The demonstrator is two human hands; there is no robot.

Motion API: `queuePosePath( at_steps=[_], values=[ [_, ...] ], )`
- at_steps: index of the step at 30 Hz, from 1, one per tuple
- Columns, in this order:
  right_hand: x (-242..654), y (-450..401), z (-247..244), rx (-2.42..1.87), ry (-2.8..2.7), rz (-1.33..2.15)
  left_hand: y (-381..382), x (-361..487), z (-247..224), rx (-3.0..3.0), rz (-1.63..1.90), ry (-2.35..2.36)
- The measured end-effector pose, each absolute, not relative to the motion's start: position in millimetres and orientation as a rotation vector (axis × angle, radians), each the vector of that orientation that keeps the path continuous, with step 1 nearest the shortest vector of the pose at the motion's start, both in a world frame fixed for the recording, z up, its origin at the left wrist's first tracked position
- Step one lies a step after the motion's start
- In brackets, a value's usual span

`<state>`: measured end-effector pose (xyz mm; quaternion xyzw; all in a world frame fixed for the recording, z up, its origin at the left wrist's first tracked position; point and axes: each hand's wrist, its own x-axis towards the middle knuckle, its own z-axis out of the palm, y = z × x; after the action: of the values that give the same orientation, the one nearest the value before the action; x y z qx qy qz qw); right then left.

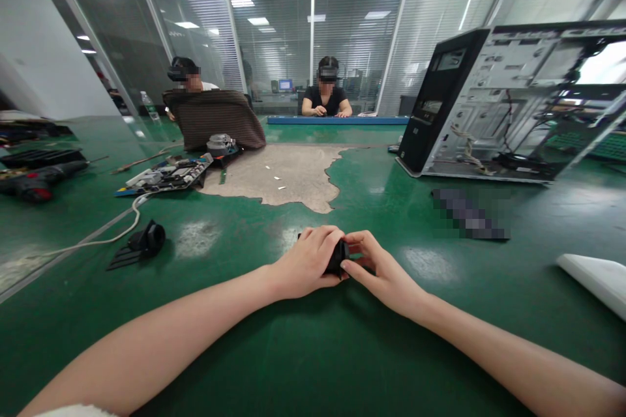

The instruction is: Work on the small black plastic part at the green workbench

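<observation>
On the green tabletop in front of me, both my hands meet around a small black object [336,258], mostly covered by my fingers; I cannot make out its kind. My left hand [309,262] is wrapped over its top and left side, with the thumb along the near edge. From the right, my right hand [372,266] pinches the object's right end between thumb and fingertips. Off to the left lies a black part [147,241] with a round end and flat slats, apart from both hands.
An opened computer case [443,101] stands at the right, near a blurred dark item [467,214] and a white object [594,277]. At the left are a circuit board [169,176], a cable [132,215] and a power drill [42,179]. Two people sit across the table.
</observation>
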<state>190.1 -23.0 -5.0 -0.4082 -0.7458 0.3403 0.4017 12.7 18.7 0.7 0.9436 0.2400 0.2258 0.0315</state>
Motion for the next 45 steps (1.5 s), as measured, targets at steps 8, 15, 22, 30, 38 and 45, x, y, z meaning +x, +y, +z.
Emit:
queuePosePath(
  at_steps=[8,15,22,30,38,45],
  values=[
    [194.3,-28.1,-0.6,-0.958,-2.075,0.484,20.0,11.8,-1.2,2.934,0.716,0.72],
    [189.4,-21.6,-4.6,-1.029,-1.831,0.741,18.8,13.0,0.4,2.929,0.708,0.732],
    [192.0,-25.1,-2.7,-1.026,-1.939,0.836,20.3,12.0,-2.0,2.939,0.711,0.726],
    [193.7,-25.3,-3.1,-0.973,-2.006,0.606,19.9,12.9,-2.1,2.933,0.724,0.728],
    [191.0,-21.5,-3.5,-1.046,-1.842,0.947,20.9,13.4,-3.7,2.939,0.71,0.745],
    [194.4,-26.1,-4.9,-0.94,-1.957,0.733,19.9,12.5,-1.4,2.947,0.702,0.735]
  ],
)
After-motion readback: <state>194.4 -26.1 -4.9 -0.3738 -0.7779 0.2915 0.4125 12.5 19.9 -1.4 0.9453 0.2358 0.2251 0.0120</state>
